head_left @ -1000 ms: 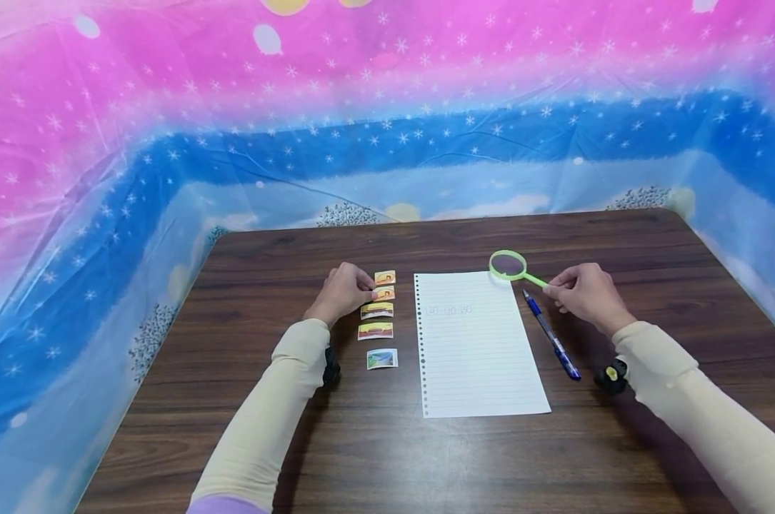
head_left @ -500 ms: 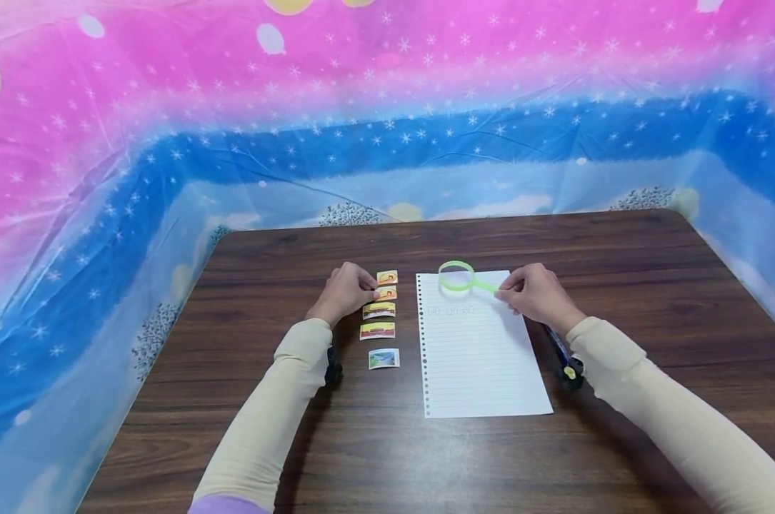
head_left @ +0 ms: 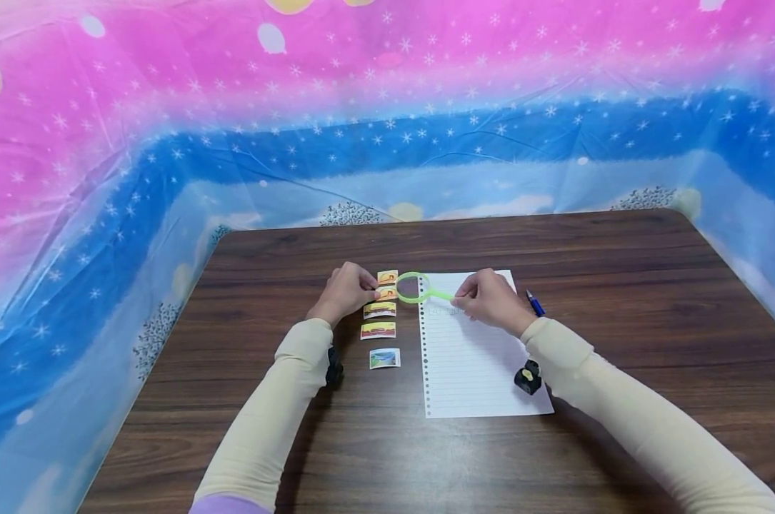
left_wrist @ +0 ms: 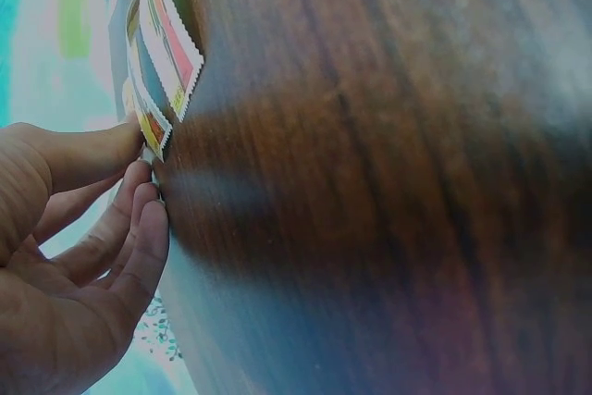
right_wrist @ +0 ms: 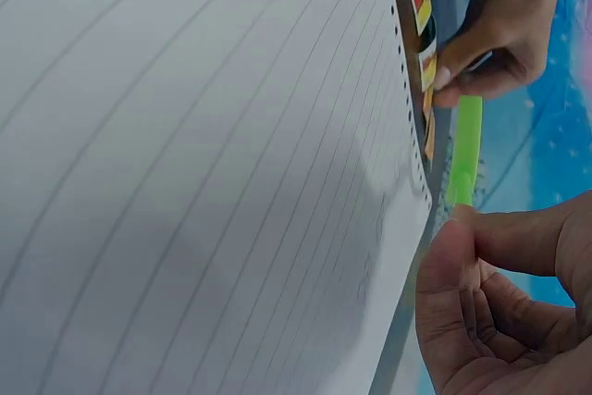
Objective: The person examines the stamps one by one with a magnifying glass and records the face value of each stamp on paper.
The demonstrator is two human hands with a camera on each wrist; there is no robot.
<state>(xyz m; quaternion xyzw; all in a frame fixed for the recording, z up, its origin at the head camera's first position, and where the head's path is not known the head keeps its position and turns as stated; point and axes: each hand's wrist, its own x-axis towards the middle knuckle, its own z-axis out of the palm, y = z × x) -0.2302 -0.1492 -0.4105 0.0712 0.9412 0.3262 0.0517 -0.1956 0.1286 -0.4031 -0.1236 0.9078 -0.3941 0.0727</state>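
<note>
In the head view my right hand (head_left: 488,298) pinches the handle of a green magnifying glass (head_left: 440,294). Its round lens hangs over the gap between the stamps and the paper's punched edge. On the other side, my left hand (head_left: 344,291) pinches the left edge of a postage stamp (head_left: 388,293), second from the top in a column. The left wrist view shows thumb (left_wrist: 97,156) and fingertips meeting at this stamp's corner. Above it lies a similar orange stamp (head_left: 388,278); below are two yellow-and-red stamps (head_left: 379,310) and a landscape stamp (head_left: 384,358).
A lined sheet of paper (head_left: 477,378) with faint handwritten numbers lies under my right hand. Beyond its right edge is a blue pen (head_left: 535,303), partly hidden by my sleeve. The dark wooden table (head_left: 284,457) ends at a patterned pink and blue cloth (head_left: 387,150).
My right hand has carried the magnifying glass leftward from the paper's far right corner, across the sheet, to beside the stamps. My left hand has stayed at the same stamp.
</note>
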